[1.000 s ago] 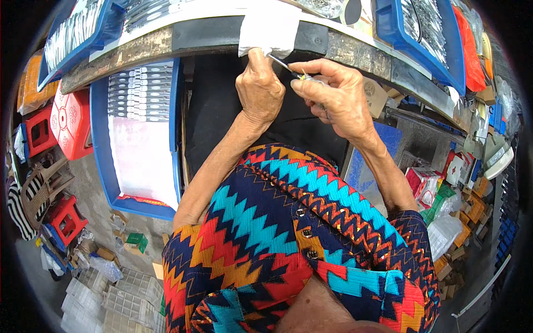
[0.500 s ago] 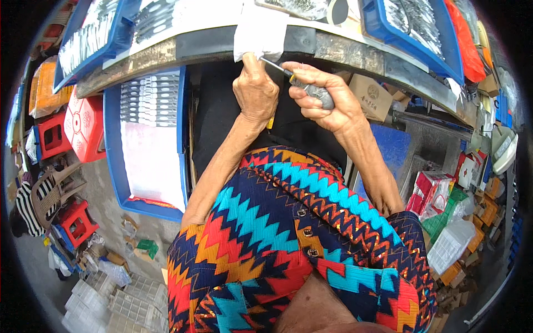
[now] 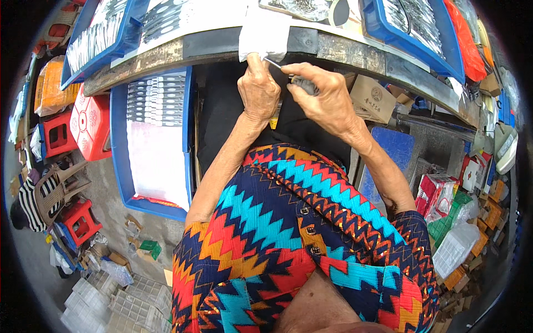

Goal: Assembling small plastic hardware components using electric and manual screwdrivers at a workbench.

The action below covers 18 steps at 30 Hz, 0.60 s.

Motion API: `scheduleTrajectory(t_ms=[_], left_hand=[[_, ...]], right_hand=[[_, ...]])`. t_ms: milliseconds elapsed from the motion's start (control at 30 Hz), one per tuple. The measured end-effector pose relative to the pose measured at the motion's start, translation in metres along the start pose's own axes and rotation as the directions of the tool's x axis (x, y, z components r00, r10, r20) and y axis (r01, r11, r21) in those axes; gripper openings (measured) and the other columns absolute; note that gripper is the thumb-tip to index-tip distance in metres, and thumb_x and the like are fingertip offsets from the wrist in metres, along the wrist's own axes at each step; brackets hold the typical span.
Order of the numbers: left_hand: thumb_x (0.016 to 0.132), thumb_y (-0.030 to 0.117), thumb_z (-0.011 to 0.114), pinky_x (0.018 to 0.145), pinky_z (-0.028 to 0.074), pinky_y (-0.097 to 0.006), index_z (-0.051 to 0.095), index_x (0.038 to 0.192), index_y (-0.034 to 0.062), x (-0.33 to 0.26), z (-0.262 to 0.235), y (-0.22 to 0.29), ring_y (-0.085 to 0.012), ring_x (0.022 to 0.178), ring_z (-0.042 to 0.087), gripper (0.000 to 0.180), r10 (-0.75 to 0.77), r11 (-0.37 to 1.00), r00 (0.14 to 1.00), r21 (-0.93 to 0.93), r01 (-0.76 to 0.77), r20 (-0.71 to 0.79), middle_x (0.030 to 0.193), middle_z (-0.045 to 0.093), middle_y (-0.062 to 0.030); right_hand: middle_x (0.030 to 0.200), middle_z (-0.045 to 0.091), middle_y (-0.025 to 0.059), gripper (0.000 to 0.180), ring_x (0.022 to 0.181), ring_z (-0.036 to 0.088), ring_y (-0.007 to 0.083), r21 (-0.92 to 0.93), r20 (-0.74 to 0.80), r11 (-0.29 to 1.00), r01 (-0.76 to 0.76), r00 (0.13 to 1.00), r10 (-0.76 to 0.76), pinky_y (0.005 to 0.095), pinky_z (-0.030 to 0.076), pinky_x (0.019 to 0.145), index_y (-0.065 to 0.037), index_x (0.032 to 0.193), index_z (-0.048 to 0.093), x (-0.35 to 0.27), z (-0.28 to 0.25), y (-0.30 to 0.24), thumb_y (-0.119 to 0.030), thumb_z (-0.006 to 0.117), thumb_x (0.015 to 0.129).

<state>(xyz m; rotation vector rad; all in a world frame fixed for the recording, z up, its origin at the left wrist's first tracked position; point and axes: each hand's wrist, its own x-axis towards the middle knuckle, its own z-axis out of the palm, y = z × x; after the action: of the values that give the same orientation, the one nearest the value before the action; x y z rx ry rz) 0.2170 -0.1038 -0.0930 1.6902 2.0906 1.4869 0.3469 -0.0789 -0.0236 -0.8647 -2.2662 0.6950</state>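
The worktop (image 3: 355, 50) curves across the top of the view, its dark front edge worn and scuffed. Below its left part a blue crate (image 3: 119, 166) holds rows of packets and a pale sheet, with a red stool (image 3: 91, 119) just beside it on the floor. Blue trays (image 3: 438, 55) of small metal items sit on the worktop at both upper corners. A cardboard box (image 3: 372, 97) is tucked under the edge to the right of the hands. A white bag (image 3: 264, 36) hangs over the front edge, and the left hand (image 3: 257, 94) touches its lower hem, fingers curled as if pinching it, though the grip itself is hidden. The right hand (image 3: 325, 97), just beside the left, is closed around a grey-handled tool (image 3: 302, 84) whose thin metal tip (image 3: 273, 63) points up and left to the bag's bottom corner, right above the left hand's knuckles.
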Motion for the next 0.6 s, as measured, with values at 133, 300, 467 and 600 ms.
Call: scheduleTrajectory(t_ms=[133, 300, 467, 600], left_hand=[[0.082, 0.0, 0.047, 0.042, 0.041, -0.042, 0.039, 0.083, -0.001, 0.001, 0.001, 0.003, -0.0379, 0.054, 0.057, 0.008, -0.01, 1.0, 1.0, -0.004, 0.01, -0.003, 0.055, 0.051, -0.0205], [0.082, -0.001, 0.047, 0.04, 0.041, -0.04, 0.039, 0.083, -0.0002, -0.001, 0.004, 0.003, -0.0364, 0.05, 0.056, 0.008, 0.008, 1.0, 0.999, 0.013, -0.007, -0.048, 0.052, 0.049, -0.0184], [0.074, -0.003, 0.049, 0.043, 0.045, -0.04, 0.041, 0.082, -0.0021, -0.002, 0.003, 0.001, -0.0362, 0.054, 0.057, 0.011, -0.005, 0.998, 1.0, 0.065, 0.007, -0.028, 0.057, 0.051, -0.0181], [0.074, -0.004, 0.049, 0.043, 0.044, -0.039, 0.042, 0.079, -0.0022, -0.003, 0.007, 0.001, -0.0359, 0.053, 0.056, 0.009, 0.006, 0.998, 0.998, 0.061, -0.002, -0.06, 0.056, 0.049, -0.0175]], right_hand=[[0.076, 0.062, 0.0133, 0.028, 0.066, 0.06, 0.014, 0.291, 0.178, 0.873, -0.392, 0.918, 0.353, 0.0282, 0.048, 0.062, -0.002, 0.096, 0.061, 0.003, -0.005, -0.005, -0.008, 0.058, 0.069], [0.061, 0.054, 0.0038, 0.027, 0.042, 0.045, 0.0053, 0.649, 0.429, 0.37, -0.665, 0.721, 0.545, 0.0194, 0.033, 0.035, 0.002, 0.096, 0.06, 0.005, -0.012, -0.008, -0.003, 0.06, 0.07], [0.06, 0.049, 0.0044, 0.035, 0.041, 0.038, 0.0033, 0.712, 0.574, 0.042, -0.701, 0.615, 0.541, 0.0157, 0.022, 0.032, 0.005, 0.105, 0.053, 0.005, -0.012, 0.0, 0.002, 0.06, 0.071], [0.064, 0.049, 0.0076, 0.039, 0.04, 0.036, 0.0039, 0.726, 0.674, -0.241, -0.645, 0.596, 0.437, 0.0156, 0.022, 0.03, 0.004, 0.11, 0.048, 0.002, -0.008, 0.012, 0.005, 0.056, 0.072]])
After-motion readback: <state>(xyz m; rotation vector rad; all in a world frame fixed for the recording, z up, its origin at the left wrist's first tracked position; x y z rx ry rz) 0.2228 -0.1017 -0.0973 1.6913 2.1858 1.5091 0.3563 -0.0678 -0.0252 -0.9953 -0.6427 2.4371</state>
